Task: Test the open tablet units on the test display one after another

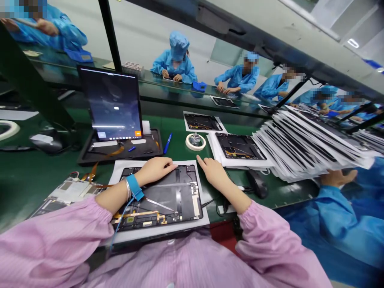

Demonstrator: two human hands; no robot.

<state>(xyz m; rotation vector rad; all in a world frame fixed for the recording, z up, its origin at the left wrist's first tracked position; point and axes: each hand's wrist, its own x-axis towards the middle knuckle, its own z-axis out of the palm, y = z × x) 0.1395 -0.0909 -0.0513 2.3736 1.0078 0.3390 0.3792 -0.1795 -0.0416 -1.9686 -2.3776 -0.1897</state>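
Observation:
An opened tablet housing (168, 196) lies on white paper in front of me, its ribbon cables and small boards exposed. My left hand (154, 170) rests over its far edge, fingers loosely stretched to the right and nothing seen in them. A blue wrist strap (135, 187) with a thin cord is around that wrist. Just past the tablet's far right corner is my right hand (213, 172), its index finger extended and nothing held. Close beyond its fingertips sits a roll of white tape (195, 141) with a small object inside.
A lit screen (112, 106) stands in a black tray (90, 154) at the back left. Loose boards (67, 190) lie left. More opened tablets (240, 146), a computer mouse (257, 184) and a tall paper-interleaved stack (309, 144) are right, beside a co-worker's hand (336, 178).

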